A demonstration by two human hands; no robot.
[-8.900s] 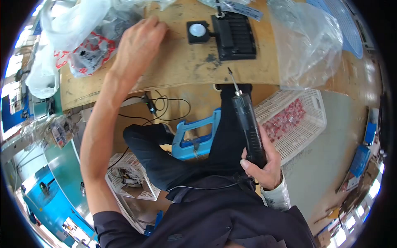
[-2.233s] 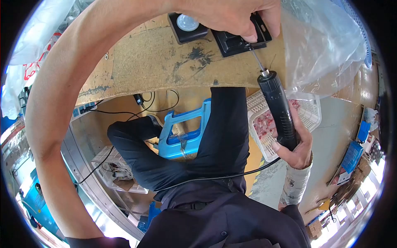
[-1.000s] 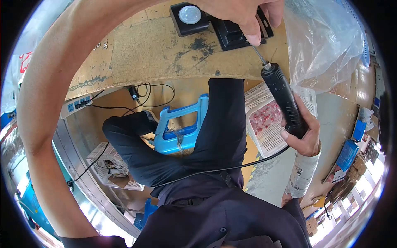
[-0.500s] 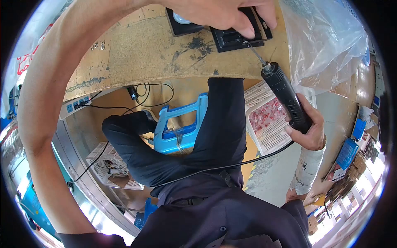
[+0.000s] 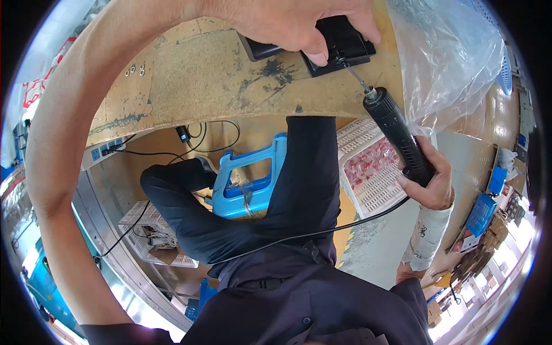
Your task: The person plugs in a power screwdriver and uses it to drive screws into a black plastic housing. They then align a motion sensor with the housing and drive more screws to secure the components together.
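Note:
At the top of the head view, my left hand [image 5: 305, 26] grips a black housing [image 5: 345, 40] on the bench, thumb on its near side and fingers over its far right side. My right hand [image 5: 431, 178] is wrapped round a black electric screwdriver [image 5: 397, 129], held at a slant below the bench edge. Its thin bit [image 5: 359, 77] reaches up to the housing's near edge beside my left thumb. The tip's exact contact is too small to make out. A second black unit [image 5: 261, 50] lies left of the housing, partly hidden under my left hand.
Several small rings [image 5: 135, 70] lie on the worn bench [image 5: 213, 80]. Clear plastic sheeting [image 5: 448, 57] covers its right side. Below are a white crate [image 5: 374, 201] of reddish bagged items and a blue stool [image 5: 241, 198]. The screwdriver's cable [image 5: 310, 233] crosses my lap.
My left hand has shifted slightly and the housing has turned under it; the bracket seen at its right is now mostly hidden. The screwdriver stays nearly still. The view has tilted slightly.

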